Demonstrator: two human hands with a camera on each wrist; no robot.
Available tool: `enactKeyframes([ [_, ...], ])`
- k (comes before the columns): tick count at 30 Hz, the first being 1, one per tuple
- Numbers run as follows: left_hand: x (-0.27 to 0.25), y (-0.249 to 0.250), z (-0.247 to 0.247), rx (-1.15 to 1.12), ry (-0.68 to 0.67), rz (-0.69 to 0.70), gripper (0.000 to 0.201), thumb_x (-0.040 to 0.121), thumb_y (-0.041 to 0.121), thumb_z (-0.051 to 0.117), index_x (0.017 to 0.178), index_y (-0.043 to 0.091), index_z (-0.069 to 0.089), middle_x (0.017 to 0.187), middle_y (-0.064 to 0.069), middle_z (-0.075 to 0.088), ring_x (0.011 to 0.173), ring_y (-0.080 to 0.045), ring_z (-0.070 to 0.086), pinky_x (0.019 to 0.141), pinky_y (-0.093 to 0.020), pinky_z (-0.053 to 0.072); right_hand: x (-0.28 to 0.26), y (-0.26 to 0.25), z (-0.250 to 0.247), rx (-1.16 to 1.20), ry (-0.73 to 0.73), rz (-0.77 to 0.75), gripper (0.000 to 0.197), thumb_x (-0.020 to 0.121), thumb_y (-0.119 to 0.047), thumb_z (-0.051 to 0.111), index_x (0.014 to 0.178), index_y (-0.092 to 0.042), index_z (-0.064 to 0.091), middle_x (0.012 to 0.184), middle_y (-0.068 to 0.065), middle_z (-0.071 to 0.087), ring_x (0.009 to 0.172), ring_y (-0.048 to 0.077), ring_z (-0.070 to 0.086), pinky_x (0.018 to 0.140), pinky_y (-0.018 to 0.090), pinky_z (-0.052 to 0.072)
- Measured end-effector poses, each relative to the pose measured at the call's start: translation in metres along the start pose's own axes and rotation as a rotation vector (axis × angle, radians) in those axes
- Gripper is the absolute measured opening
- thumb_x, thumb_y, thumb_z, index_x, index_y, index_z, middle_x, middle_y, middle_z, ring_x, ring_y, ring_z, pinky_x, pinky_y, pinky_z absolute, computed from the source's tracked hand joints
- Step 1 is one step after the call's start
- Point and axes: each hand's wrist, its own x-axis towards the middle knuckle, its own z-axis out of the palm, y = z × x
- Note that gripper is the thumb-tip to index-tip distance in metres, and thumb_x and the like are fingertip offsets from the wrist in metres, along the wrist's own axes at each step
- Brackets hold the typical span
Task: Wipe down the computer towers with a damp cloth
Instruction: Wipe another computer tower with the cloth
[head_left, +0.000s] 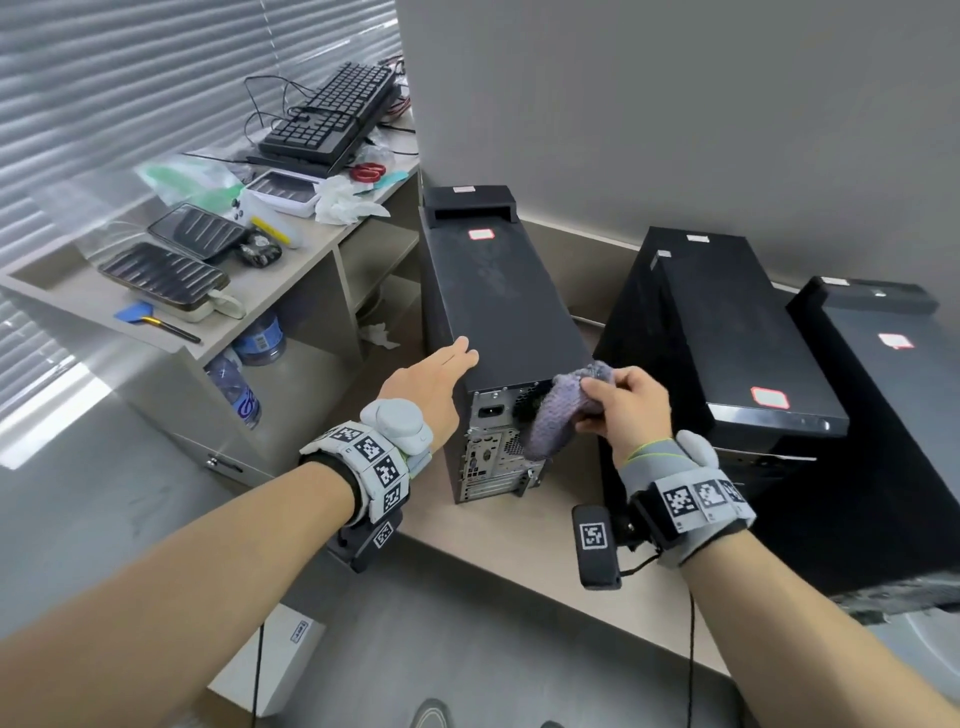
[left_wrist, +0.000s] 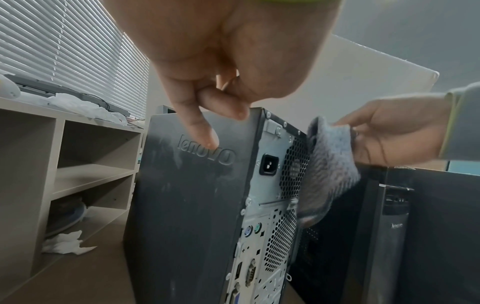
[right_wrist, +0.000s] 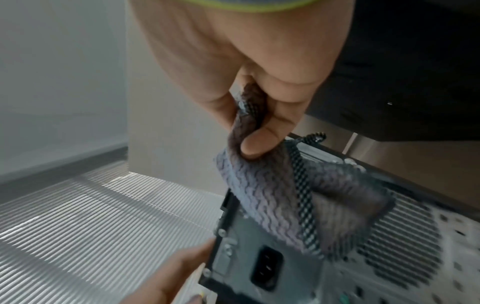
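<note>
A dusty black Lenovo tower stands upright on a low beige platform, its rear panel facing me. My left hand lies with straight fingers against the tower's upper left side, near the rear edge; in the left wrist view the left hand has its index finger over the raised logo on the tower. My right hand pinches a purple-grey cloth that hangs over the vent grille at the top of the rear panel. The cloth covers part of the grille beside the power socket.
Two more black towers stand close on the right. A beige shelf unit on the left carries keyboards, trays, scissors and tissues, with water bottles in its lower bay. A white box lies on the floor.
</note>
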Motion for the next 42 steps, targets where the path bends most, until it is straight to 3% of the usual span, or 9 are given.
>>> enactKeyframes([
  [4, 0.000, -0.004, 0.001, -0.006, -0.002, 0.024, 0.073, 0.083, -0.009, 0.042, 0.148, 0.024, 0.035, 0.158, 0.013, 0.023, 0.139, -0.014, 0.036, 0.102, -0.031, 0.040, 0.010, -0.022, -0.002, -0.367, 0.092, -0.280, 0.004, 0.082, -0.016, 0.061, 0.083, -0.016, 0.065, 0.082, 0.009, 0.067, 0.067, 0.032, 0.064, 0.065, 0.047, 0.055],
  [8, 0.003, -0.009, 0.002, -0.008, -0.017, 0.050, 0.074, 0.083, -0.009, 0.043, 0.148, 0.024, 0.034, 0.158, 0.011, 0.023, 0.139, -0.014, 0.036, 0.100, -0.034, 0.042, -0.006, -0.017, 0.011, -1.072, -0.054, -0.405, 0.018, 0.093, -0.017, 0.047, 0.099, -0.005, 0.059, 0.101, 0.016, 0.054, 0.091, 0.037, 0.056, 0.074, 0.036, 0.041],
  [15, 0.005, -0.017, 0.001, 0.020, -0.044, 0.112, 0.075, 0.082, -0.008, 0.042, 0.149, 0.026, 0.032, 0.158, 0.012, 0.021, 0.141, -0.011, 0.032, 0.100, -0.033, 0.043, -0.008, -0.026, 0.017, -1.190, -0.006, -0.340, 0.009, 0.094, -0.014, 0.049, 0.089, -0.006, 0.051, 0.113, 0.015, 0.052, 0.102, 0.038, 0.055, 0.074, 0.034, 0.037],
  [18, 0.006, -0.019, 0.000, 0.039, -0.041, 0.139, 0.075, 0.084, -0.007, 0.042, 0.149, 0.026, 0.030, 0.159, 0.012, 0.018, 0.144, -0.008, 0.024, 0.097, -0.028, 0.042, -0.016, -0.024, 0.022, -1.242, -0.040, -0.307, 0.018, 0.095, -0.015, 0.048, 0.107, -0.003, 0.053, 0.125, 0.014, 0.049, 0.107, 0.038, 0.055, 0.081, 0.036, 0.042],
  [20, 0.007, -0.020, 0.000, 0.054, -0.039, 0.149, 0.074, 0.084, -0.007, 0.043, 0.149, 0.026, 0.030, 0.159, 0.012, 0.019, 0.143, -0.007, 0.025, 0.090, -0.024, 0.040, -0.028, -0.017, 0.024, -1.230, -0.074, -0.333, 0.021, 0.094, -0.017, 0.052, 0.111, -0.006, 0.052, 0.120, 0.012, 0.052, 0.104, 0.035, 0.056, 0.079, 0.035, 0.041],
  [26, 0.011, -0.025, 0.002, 0.079, -0.046, 0.181, 0.074, 0.083, -0.006, 0.044, 0.149, 0.026, 0.030, 0.158, 0.012, 0.020, 0.143, -0.006, 0.026, 0.084, -0.022, 0.036, -0.032, 0.013, 0.024, -0.954, -0.104, -0.177, 0.032, 0.083, -0.030, 0.065, 0.064, -0.014, 0.044, 0.080, 0.010, 0.059, 0.075, 0.029, 0.059, 0.066, 0.035, 0.047],
  [30, 0.011, -0.027, 0.003, 0.075, -0.039, 0.193, 0.073, 0.084, -0.006, 0.044, 0.148, 0.026, 0.031, 0.158, 0.011, 0.021, 0.143, -0.007, 0.025, 0.087, -0.024, 0.039, -0.035, 0.026, 0.026, -0.513, -0.081, 0.136, 0.027, 0.089, -0.030, 0.061, 0.077, -0.006, 0.055, 0.066, 0.017, 0.064, 0.056, 0.037, 0.066, 0.065, 0.053, 0.057],
  [36, 0.014, -0.031, 0.005, 0.079, -0.024, 0.212, 0.073, 0.083, -0.004, 0.046, 0.148, 0.026, 0.033, 0.157, 0.011, 0.023, 0.137, -0.009, 0.037, 0.080, -0.024, 0.041, -0.053, 0.014, 0.056, 0.009, -0.218, 0.260, 0.006, 0.090, -0.002, 0.058, 0.089, 0.004, 0.056, 0.070, 0.021, 0.059, 0.045, 0.025, 0.061, 0.043, 0.028, 0.053],
  [42, 0.013, -0.034, 0.004, 0.065, -0.013, 0.199, 0.074, 0.080, -0.003, 0.048, 0.147, 0.026, 0.035, 0.156, 0.011, 0.026, 0.132, -0.012, 0.044, 0.081, -0.026, 0.044, -0.060, 0.027, 0.086, -0.213, -0.309, 0.216, 0.018, 0.088, -0.008, 0.063, 0.074, 0.000, 0.056, 0.056, 0.018, 0.056, 0.032, 0.022, 0.054, 0.034, 0.021, 0.043],
])
